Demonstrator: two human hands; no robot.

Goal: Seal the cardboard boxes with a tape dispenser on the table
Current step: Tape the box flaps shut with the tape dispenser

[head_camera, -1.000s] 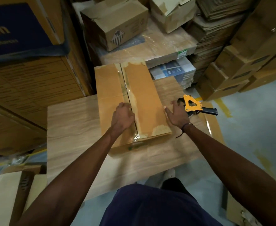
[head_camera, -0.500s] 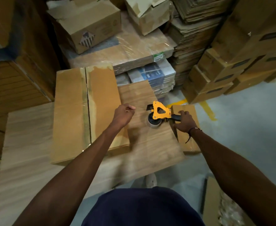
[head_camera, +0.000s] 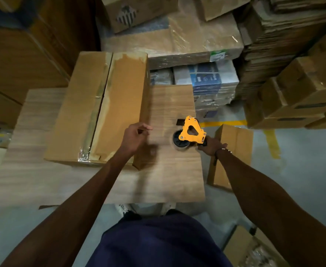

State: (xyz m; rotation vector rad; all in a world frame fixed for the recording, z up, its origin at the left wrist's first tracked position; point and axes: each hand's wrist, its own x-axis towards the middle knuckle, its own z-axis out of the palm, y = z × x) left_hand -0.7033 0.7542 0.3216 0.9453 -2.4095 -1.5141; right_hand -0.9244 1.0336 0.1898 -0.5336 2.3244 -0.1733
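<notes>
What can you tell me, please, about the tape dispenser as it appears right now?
The tape dispenser has a yellow-orange, roughly triangular frame with a cut-out in the middle and small rivets at its corners. A black wheel carrying what looks like clear tape sits at its lower left, and a dark blade end juts out at the top left. It stands on the right part of the wooden table, apart from the taped cardboard box. The right hand grips its dark handle; the left hand does not touch it.

A dark navy garment (head_camera: 158, 243) is worn at 6 o'clock; both forearms are left bare, and a thin dark cord bracelet (head_camera: 217, 155) is worn on the right wrist.
</notes>
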